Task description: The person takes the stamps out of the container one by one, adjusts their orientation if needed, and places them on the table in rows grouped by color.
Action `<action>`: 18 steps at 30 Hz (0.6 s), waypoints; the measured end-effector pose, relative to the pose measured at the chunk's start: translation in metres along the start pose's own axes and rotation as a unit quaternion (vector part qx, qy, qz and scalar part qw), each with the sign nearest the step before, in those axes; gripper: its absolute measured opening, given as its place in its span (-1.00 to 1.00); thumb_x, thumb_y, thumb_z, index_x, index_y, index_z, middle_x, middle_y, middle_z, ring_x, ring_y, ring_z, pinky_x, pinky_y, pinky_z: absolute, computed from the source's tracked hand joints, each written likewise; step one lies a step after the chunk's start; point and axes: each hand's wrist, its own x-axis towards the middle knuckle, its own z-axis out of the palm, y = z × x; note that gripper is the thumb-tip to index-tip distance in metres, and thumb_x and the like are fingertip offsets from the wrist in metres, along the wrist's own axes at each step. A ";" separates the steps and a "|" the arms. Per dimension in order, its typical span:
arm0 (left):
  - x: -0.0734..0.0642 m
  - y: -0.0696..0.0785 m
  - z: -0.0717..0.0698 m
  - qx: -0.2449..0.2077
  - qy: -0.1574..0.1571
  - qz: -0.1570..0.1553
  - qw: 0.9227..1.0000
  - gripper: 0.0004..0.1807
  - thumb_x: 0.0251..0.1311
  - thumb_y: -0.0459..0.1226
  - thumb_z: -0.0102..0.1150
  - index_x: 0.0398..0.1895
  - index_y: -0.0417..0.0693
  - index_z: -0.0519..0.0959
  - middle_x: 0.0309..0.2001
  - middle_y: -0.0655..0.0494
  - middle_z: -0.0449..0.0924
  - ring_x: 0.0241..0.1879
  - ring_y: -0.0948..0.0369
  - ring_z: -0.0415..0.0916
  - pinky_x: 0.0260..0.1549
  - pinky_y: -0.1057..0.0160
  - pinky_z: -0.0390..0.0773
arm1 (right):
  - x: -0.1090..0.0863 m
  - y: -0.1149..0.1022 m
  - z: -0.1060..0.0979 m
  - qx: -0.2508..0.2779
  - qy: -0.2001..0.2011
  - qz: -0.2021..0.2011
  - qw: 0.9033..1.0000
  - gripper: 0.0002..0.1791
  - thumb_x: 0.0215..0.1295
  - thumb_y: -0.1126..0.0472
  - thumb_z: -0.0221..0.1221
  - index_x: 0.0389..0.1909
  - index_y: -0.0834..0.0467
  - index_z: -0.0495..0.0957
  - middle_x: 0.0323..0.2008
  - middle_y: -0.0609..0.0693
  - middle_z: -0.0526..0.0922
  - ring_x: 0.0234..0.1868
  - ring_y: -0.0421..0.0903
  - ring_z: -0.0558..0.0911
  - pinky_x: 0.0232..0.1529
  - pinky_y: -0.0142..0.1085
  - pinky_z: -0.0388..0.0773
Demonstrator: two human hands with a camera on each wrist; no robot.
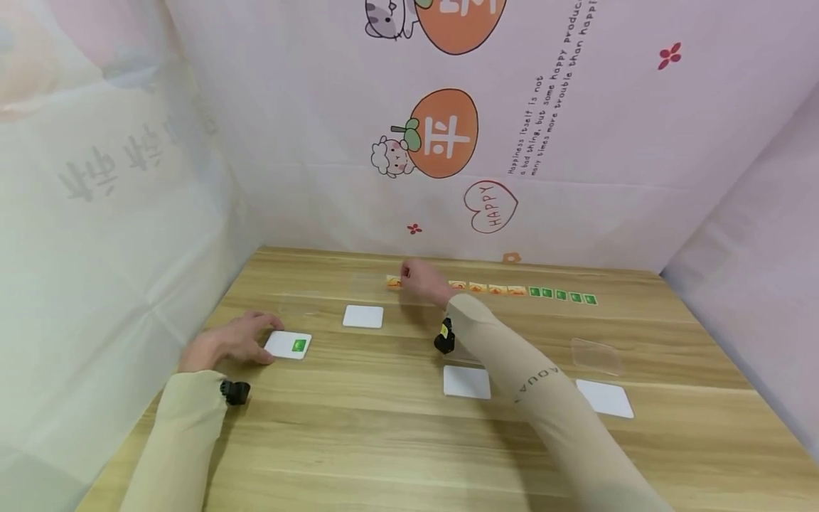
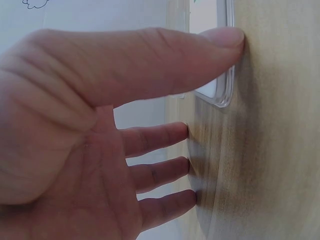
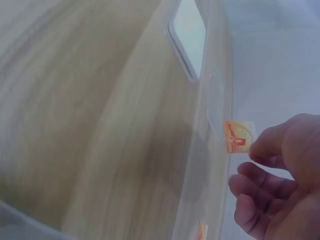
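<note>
At the left of the head view, my left hand (image 1: 233,340) holds a white card (image 1: 288,345) by opposite edges, between thumb and index finger. A small green picture piece (image 1: 298,345) lies on this card. The left wrist view shows the thumb (image 2: 220,40) against the card's clear rim, while the other fingers (image 2: 162,172) extend toward the table. Near the back of the table, my right hand (image 1: 425,281) pinches a small orange-and-yellow picture piece (image 3: 239,137) by one edge. Its thumb shows in the right wrist view; the index fingertip is mostly hidden.
To the right of my right hand runs a row of orange pieces (image 1: 495,290) and green pieces (image 1: 561,295). White cards lie at centre-left (image 1: 363,316), in the middle (image 1: 467,382) and at right (image 1: 604,398). Clear plates (image 1: 596,357) lie near some cards. Printed cloth (image 1: 320,178) walls the table.
</note>
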 end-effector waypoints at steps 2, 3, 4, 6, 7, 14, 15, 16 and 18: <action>0.000 0.000 0.000 -0.001 0.000 0.001 1.000 -0.38 0.05 -0.20 0.43 0.20 -0.02 0.42 0.36 -0.48 0.10 0.24 -0.33 0.24 0.14 -0.34 0.29 | 0.003 0.005 -0.001 -0.001 0.000 0.004 1.000 -0.88 0.39 0.23 0.05 -0.28 0.14 0.54 -0.29 0.02 0.61 -0.30 -0.09 0.52 -0.32 -0.29 0.45; 0.000 0.000 0.000 -0.002 -0.001 0.001 1.000 -0.38 0.05 -0.20 0.43 0.20 -0.02 0.41 0.36 -0.47 0.10 0.24 -0.33 0.24 0.14 -0.34 0.29 | 0.004 0.008 -0.002 0.001 -0.001 0.006 1.000 -0.88 0.38 0.24 0.05 -0.29 0.15 0.55 -0.29 0.02 0.60 -0.30 -0.08 0.52 -0.32 -0.29 0.45; 0.000 0.000 -0.001 -0.003 0.000 0.000 1.000 -0.38 0.05 -0.21 0.43 0.20 -0.02 0.42 0.36 -0.47 0.10 0.24 -0.32 0.24 0.14 -0.34 0.29 | 0.005 0.010 -0.002 0.003 -0.002 0.006 1.000 -0.88 0.37 0.24 0.06 -0.29 0.15 0.55 -0.29 0.02 0.61 -0.30 -0.08 0.52 -0.32 -0.29 0.45; 0.000 0.000 -0.001 -0.003 0.000 0.000 1.000 -0.38 0.05 -0.21 0.43 0.20 -0.02 0.42 0.36 -0.47 0.10 0.23 -0.31 0.25 0.14 -0.33 0.29 | 0.008 0.013 -0.003 0.008 -0.005 0.005 1.000 -0.89 0.36 0.25 0.06 -0.31 0.15 0.55 -0.30 0.03 0.61 -0.30 -0.08 0.52 -0.32 -0.29 0.46; 0.000 0.000 -0.001 -0.002 0.000 0.000 1.000 -0.38 0.05 -0.21 0.43 0.20 -0.03 0.42 0.35 -0.47 0.11 0.23 -0.31 0.25 0.14 -0.33 0.29 | 0.009 0.015 -0.004 0.010 -0.006 0.004 1.000 -0.89 0.36 0.25 0.06 -0.31 0.15 0.56 -0.30 0.03 0.61 -0.30 -0.08 0.53 -0.33 -0.30 0.46; -0.001 -0.001 -0.002 0.004 0.005 0.003 1.000 -0.41 0.05 -0.21 0.42 0.17 -0.01 0.43 0.33 -0.46 0.14 0.19 -0.27 0.29 0.13 -0.31 0.31 | 0.012 0.020 -0.006 0.017 -0.018 0.007 1.000 -0.89 0.37 0.24 0.06 -0.27 0.15 0.56 -0.29 0.03 0.61 -0.30 -0.09 0.53 -0.34 -0.32 0.46; -0.001 0.000 -0.002 0.005 0.005 0.003 1.000 -0.41 0.05 -0.21 0.42 0.17 -0.02 0.43 0.33 -0.46 0.15 0.18 -0.26 0.30 0.13 -0.31 0.31 | 0.012 0.021 -0.007 0.016 -0.019 0.008 1.000 -0.88 0.37 0.24 0.06 -0.27 0.15 0.56 -0.29 0.03 0.61 -0.30 -0.09 0.52 -0.35 -0.32 0.46; 0.000 0.000 -0.001 0.005 0.005 0.003 1.000 -0.41 0.05 -0.22 0.42 0.17 -0.02 0.43 0.33 -0.46 0.15 0.18 -0.26 0.30 0.13 -0.31 0.31 | 0.012 0.022 -0.007 0.017 -0.019 0.009 1.000 -0.88 0.38 0.24 0.06 -0.27 0.16 0.56 -0.30 0.03 0.61 -0.31 -0.09 0.52 -0.35 -0.32 0.45; 0.001 0.000 -0.001 0.003 0.005 0.002 1.000 -0.41 0.05 -0.23 0.42 0.17 -0.02 0.43 0.34 -0.46 0.14 0.18 -0.25 0.29 0.13 -0.30 0.31 | 0.011 0.023 -0.008 0.018 -0.021 0.010 1.000 -0.87 0.38 0.24 0.06 -0.27 0.16 0.57 -0.30 0.03 0.60 -0.31 -0.09 0.51 -0.36 -0.33 0.44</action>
